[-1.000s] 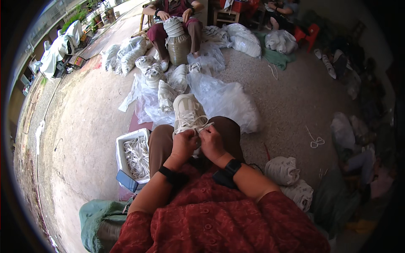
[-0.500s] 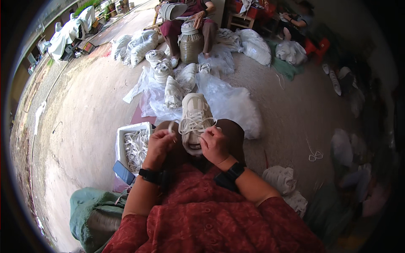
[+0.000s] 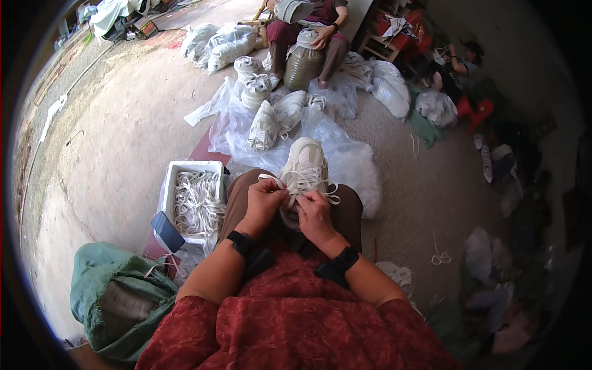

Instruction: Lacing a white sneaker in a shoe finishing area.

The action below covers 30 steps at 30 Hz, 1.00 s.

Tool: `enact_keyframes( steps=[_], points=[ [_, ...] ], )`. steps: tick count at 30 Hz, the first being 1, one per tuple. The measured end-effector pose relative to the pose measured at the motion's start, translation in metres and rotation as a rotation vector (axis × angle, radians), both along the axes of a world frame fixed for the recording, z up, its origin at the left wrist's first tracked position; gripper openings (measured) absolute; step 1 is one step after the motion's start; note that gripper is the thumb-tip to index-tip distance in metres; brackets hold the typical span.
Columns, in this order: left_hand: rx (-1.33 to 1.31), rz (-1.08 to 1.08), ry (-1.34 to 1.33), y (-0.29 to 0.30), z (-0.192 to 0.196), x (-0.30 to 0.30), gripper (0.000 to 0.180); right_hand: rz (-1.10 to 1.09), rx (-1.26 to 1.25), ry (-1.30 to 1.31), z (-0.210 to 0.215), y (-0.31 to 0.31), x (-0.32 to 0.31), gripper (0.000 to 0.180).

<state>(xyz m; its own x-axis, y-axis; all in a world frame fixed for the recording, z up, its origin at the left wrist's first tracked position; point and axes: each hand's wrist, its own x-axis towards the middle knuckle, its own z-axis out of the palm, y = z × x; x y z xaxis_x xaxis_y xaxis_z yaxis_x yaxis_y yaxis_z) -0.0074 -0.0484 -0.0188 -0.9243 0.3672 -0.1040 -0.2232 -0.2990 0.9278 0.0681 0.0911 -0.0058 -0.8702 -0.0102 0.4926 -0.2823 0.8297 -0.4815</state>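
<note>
A pale beige sneaker [image 3: 306, 159] rests between my knees, its toe pointing away from me. White shoelace [image 3: 303, 180] crosses its tongue, with loose loops sticking out on both sides. My left hand [image 3: 266, 200] pinches the lace at the shoe's left side, fingers closed. Close beside it, my right hand [image 3: 315, 213] also has its fingers closed on the lace, near the shoe's opening. Both hands hide part of the collar and the upper lacing.
At my left stand a white foam box [image 3: 164, 196] of laces, a phone [image 3: 167, 232] at its corner, and a green sack [image 3: 92, 290]. Ahead, several sneakers [image 3: 264, 126] lie on plastic bags [image 3: 351, 166]. Beyond them a seated person [image 3: 320, 37] works with a large jar [image 3: 303, 68].
My left hand has moved right, in to the lace beside my right hand. Lace loops now stand out at the shoe's sides. The whole view has shifted and tilted.
</note>
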Motion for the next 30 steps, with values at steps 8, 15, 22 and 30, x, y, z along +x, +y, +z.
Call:
enact_keyframes(
  steps=[8, 15, 22, 30],
  points=[
    [-0.14, 0.126, 0.081, 0.01, -0.012, -0.001, 0.005, 0.01, 0.004, -0.009, 0.001, -0.001, 0.002, 0.025],
    [-0.611, 0.141, 0.504, 0.008, 0.0, 0.008, 0.005, 0.01, 0.019, 0.006, -0.008, 0.001, 0.001, 0.025],
    [-0.843, 0.059, 0.947, 0.011, 0.014, 0.009, 0.006, -0.007, 0.029, 0.01, -0.007, 0.002, -0.001, 0.019],
    [-0.862, 0.05, 0.999, 0.002, 0.024, 0.024, 0.007, -0.087, 0.091, 0.111, -0.016, -0.011, -0.016, 0.005]
  ],
)
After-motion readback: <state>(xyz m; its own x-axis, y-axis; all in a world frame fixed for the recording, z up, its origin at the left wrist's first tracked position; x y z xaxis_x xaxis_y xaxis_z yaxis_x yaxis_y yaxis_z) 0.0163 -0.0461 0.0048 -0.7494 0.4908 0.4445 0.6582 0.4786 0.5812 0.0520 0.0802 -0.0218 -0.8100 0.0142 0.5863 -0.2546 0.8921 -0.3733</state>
